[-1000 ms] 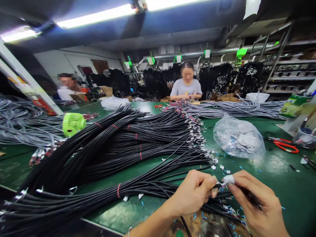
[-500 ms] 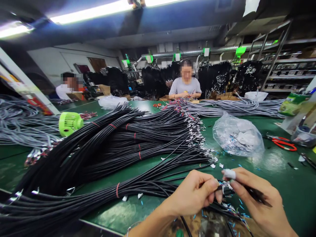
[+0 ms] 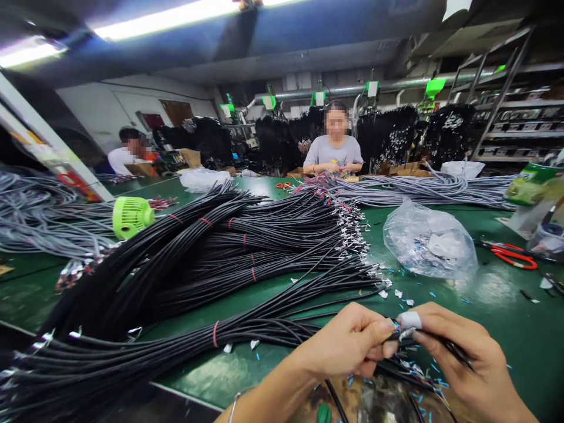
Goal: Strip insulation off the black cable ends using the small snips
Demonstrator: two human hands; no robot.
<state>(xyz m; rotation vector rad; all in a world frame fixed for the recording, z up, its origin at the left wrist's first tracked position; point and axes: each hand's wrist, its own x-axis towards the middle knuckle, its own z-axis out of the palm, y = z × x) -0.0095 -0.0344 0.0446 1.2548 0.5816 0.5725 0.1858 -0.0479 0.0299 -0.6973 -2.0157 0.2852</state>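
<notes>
Left hand at 6 o'clock, fingers pinched tight on black cable end. Right hand at 5 o'clock, taped fingertip, fingers closed on same cable, touching left. Cable pile at 9 o'clock on green table. Plastic bag at 2, red scissors at 3. Worker at 12.

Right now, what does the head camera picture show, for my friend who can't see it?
Two bare hands, left hand and right hand, pinch the end of a thin black cable over a green table. Big bundles of black cables lie to the left, with a clear plastic bag and red scissors behind.
</notes>
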